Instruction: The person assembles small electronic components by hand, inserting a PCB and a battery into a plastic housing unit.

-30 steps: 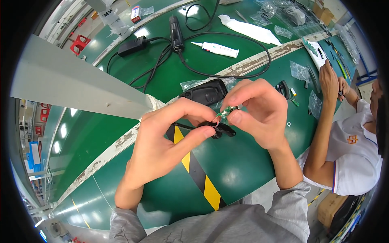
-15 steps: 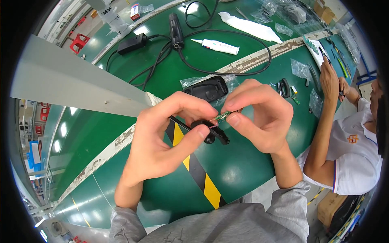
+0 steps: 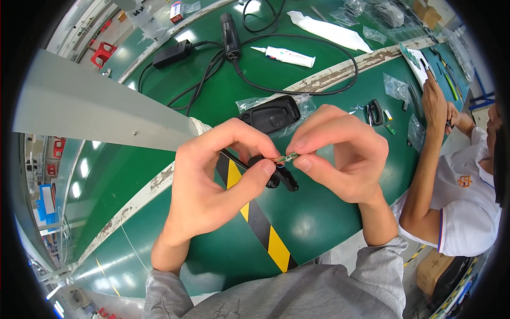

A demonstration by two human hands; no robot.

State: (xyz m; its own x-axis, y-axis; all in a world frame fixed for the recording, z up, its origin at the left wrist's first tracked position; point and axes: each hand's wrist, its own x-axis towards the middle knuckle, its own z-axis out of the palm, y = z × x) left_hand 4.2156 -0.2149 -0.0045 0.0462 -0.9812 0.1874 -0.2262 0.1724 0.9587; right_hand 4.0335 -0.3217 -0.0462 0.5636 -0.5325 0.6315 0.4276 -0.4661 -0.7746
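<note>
My left hand (image 3: 212,186) grips a small black plastic part (image 3: 280,176) between thumb and fingers, above the green table (image 3: 159,212). My right hand (image 3: 342,154) pinches a tiny green circuit board (image 3: 287,158) at its fingertips and holds it against the top of the black part. Both hands meet over a yellow and black striped tape (image 3: 255,218) on the table. Most of the black part is hidden behind my left fingers.
A black housing in a clear bag (image 3: 271,112) lies just beyond my hands. Farther back are a black cable (image 3: 319,90), a power adapter (image 3: 171,53), a white tube (image 3: 284,55) and small bags of parts (image 3: 396,87). A person in a white shirt (image 3: 467,196) works at the right.
My hands have stayed close together, shifting slightly. The green board has been lowered onto the black part, and my right fingers have tightened around it.
</note>
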